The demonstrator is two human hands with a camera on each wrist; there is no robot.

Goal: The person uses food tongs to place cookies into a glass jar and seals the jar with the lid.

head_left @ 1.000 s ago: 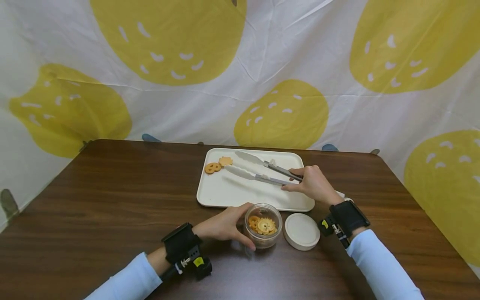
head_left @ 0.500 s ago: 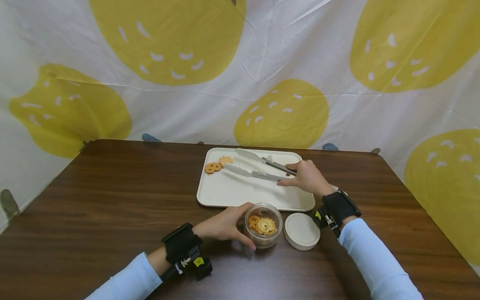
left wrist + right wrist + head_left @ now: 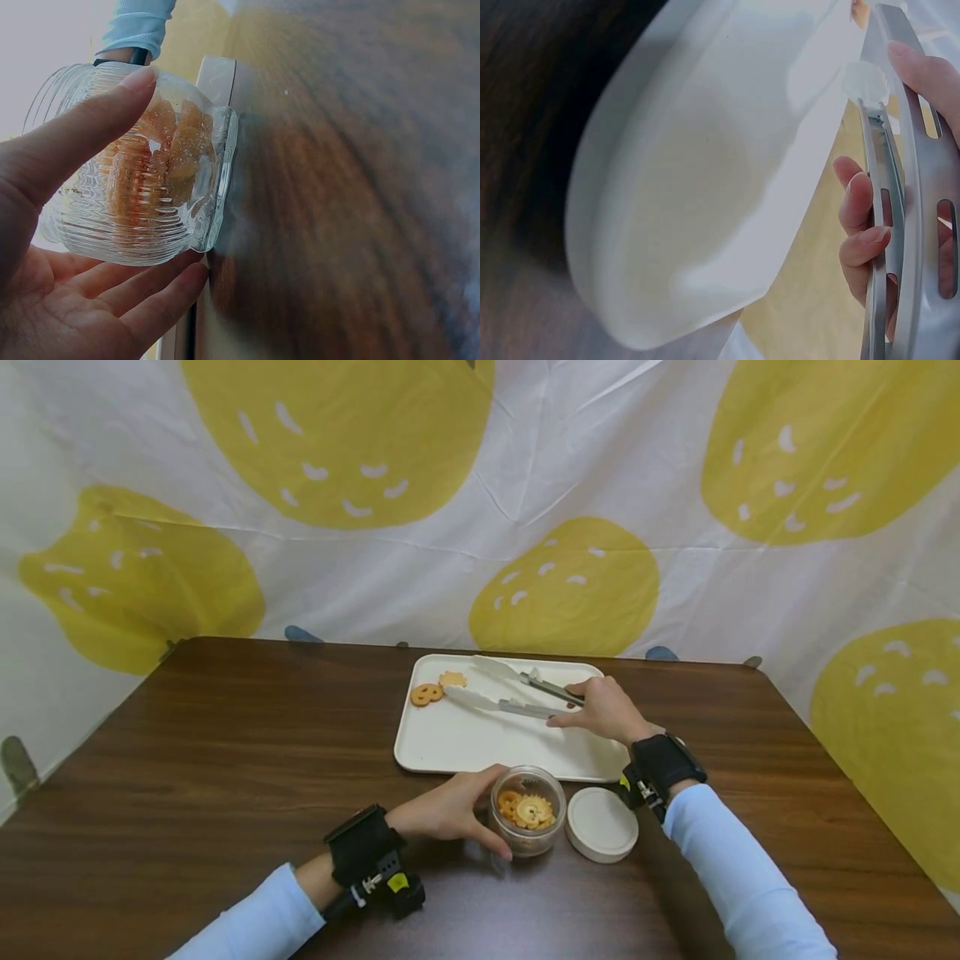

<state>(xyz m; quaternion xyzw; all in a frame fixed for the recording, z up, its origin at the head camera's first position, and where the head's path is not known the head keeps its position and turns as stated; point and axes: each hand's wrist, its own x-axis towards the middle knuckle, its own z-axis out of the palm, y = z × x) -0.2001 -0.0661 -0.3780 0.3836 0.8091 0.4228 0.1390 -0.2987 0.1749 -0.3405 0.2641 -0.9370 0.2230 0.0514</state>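
In the head view my left hand [image 3: 453, 810] holds a clear glass jar [image 3: 525, 843] from its left side, thumb in front and fingers behind. Several cookies [image 3: 532, 812] lie inside it, and the left wrist view shows them through the ribbed glass [image 3: 142, 180]. My right hand [image 3: 609, 712] grips metal tongs [image 3: 525, 708], thumb on one arm and fingers on the other. Their pale tips are spread apart over the white tray [image 3: 450, 747]. A pretzel-shaped cookie [image 3: 427, 694] and a scalloped cookie [image 3: 452, 679] lie at the tray's left end, close to the tips.
A round white lid [image 3: 602, 824] lies on the brown wooden table [image 3: 247, 760], right of the jar. The tray stands just behind the jar, near the table's far edge. A white curtain with yellow fruit shapes [image 3: 562, 589] hangs behind.
My right hand has moved left and slightly away from me with the tongs, whose tips have come nearer to the two cookies on the tray. My left hand and the jar have stayed in place.
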